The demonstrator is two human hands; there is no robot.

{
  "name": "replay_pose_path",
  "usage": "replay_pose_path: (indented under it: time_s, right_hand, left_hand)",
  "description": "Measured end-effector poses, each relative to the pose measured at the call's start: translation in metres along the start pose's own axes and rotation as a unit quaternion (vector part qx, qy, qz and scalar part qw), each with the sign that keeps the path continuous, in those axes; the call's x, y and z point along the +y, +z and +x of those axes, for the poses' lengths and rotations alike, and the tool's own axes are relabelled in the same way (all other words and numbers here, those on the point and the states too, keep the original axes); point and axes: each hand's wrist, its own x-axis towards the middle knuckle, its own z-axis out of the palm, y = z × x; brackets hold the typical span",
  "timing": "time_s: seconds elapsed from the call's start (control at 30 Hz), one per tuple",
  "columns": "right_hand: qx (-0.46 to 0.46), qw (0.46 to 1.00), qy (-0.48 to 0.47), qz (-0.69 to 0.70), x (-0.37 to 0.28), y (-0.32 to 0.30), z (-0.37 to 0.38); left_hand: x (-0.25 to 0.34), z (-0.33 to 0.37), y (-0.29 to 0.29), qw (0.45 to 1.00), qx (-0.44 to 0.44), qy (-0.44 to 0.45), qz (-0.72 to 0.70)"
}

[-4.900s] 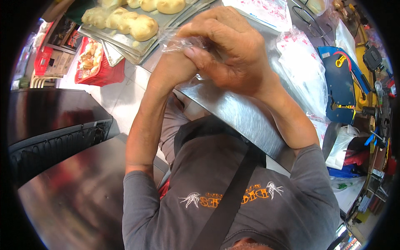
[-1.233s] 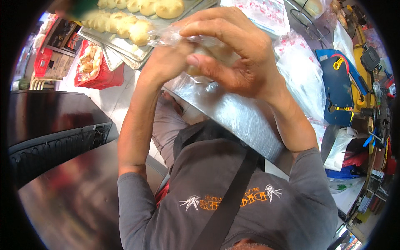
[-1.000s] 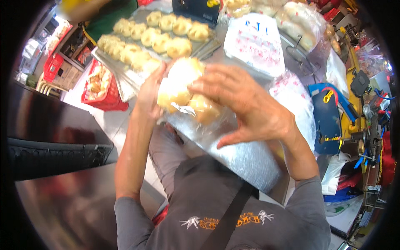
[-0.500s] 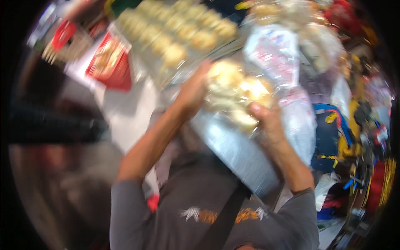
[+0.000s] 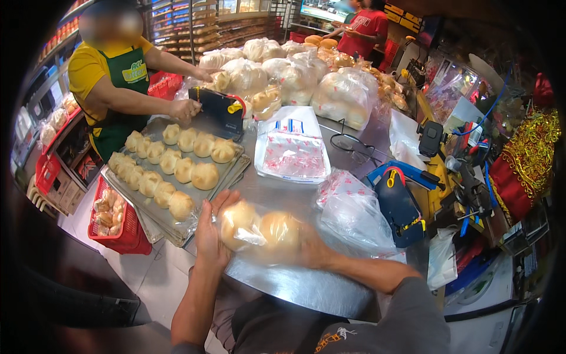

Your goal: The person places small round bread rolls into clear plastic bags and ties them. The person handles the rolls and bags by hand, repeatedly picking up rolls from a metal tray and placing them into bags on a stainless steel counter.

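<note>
Between my two hands is a clear plastic bag of bread rolls (image 5: 280,231), with two pale golden rolls showing on top. My left hand (image 5: 211,236) grips its left side, fingers against the plastic. At the opposite side my right hand (image 5: 313,246) is closed on the bag, slightly blurred and partly hidden behind it. The bag is held over the near part of a metal table (image 5: 306,292). Just left of it lies a baking tray (image 5: 223,190) bearing rows of bread rolls (image 5: 167,162).
Beyond the bag lies a stack of printed plastic bags (image 5: 293,147); loose plastic bags (image 5: 359,215) sit to the right, beside a dark blue dispenser-like device (image 5: 396,206). Bagged bread (image 5: 345,97) piles up behind. Across the tray stands a person in a green apron (image 5: 127,74). A red crate (image 5: 127,236) sits on the floor.
The view has swung and steadied, bringing the co-worker and far pile into sight. Both hands still hold the bag of bread rolls, now lower in the picture and nearer me.
</note>
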Motion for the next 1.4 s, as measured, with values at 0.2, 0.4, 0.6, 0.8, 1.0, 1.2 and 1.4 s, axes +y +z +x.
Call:
replay_pose_path:
  time_s: [0.2, 0.4, 0.6, 0.8, 1.0, 1.2, 1.4]
  right_hand:
    - [0.019, 0.968, -0.042, -0.248, -0.011, -0.035, 0.003]
    - [-0.106, 0.942, -0.143, -0.283, -0.036, -0.067, 0.023]
    - [0.048, 0.954, -0.107, -0.278, -0.058, -0.055, 0.034]
    - [0.058, 0.957, -0.091, -0.269, -0.054, -0.003, 0.056]
    - [0.075, 0.973, -0.09, -0.199, -0.046, 0.01, 0.063]
    - [0.123, 0.981, -0.063, -0.133, -0.034, 0.013, 0.052]
    - [0.12, 0.99, -0.067, -0.032, -0.027, 0.011, 0.048]
  left_hand:
    - [0.015, 0.003, -0.002, 0.998, 0.059, 0.007, -0.001]
    - [0.011, 0.0, 0.004, 0.999, 0.009, -0.039, -0.016]
    - [0.012, -0.001, 0.036, 0.974, 0.006, 0.044, 0.22]
    - [-0.002, -0.005, 0.067, 0.865, -0.161, 0.146, 0.452]
    - [0.002, -0.006, 0.067, 0.745, -0.202, 0.296, 0.563]
    - [0.007, -0.004, 0.069, 0.725, -0.273, 0.253, 0.58]
    - [0.014, -0.007, 0.066, 0.723, -0.276, 0.138, 0.618]
